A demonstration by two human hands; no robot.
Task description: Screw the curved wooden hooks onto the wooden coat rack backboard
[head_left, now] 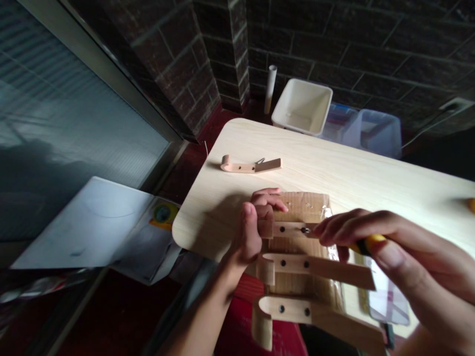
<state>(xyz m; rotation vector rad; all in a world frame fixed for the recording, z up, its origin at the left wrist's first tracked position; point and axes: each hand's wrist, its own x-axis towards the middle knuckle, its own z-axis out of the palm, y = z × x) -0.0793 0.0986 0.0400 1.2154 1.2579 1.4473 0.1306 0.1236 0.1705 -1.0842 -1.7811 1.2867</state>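
Okay, left fingers [264,199] are gripping uppermost block-side hook [291,229] at nine o'clock, likely steadying it; right fingers [349,223] are gripping screwdriver [374,241].

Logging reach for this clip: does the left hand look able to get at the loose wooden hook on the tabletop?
Probably yes: bare tabletop lies between the left hand and the loose wooden hook, though the hand would first have to leave the uppermost mounted hook it steadies.
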